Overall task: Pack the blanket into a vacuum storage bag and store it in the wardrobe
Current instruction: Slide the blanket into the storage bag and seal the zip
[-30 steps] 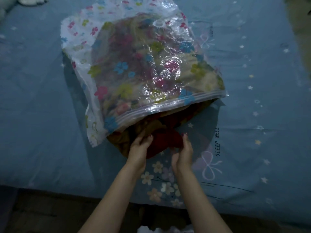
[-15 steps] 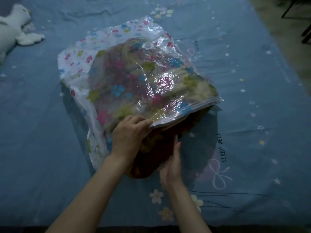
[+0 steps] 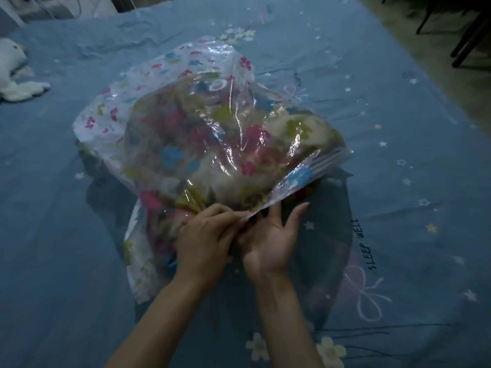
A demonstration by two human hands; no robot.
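blue star-print bedsheet (image 3: pixel 398 181), white plush toy (image 3: pixel 16 73), dim room

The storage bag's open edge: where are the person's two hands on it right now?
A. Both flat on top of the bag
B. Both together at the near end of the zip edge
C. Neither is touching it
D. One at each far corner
B: the left hand and right hand meet at the near end of the vacuum storage bag's zip edge, fingers pinching the plastic.
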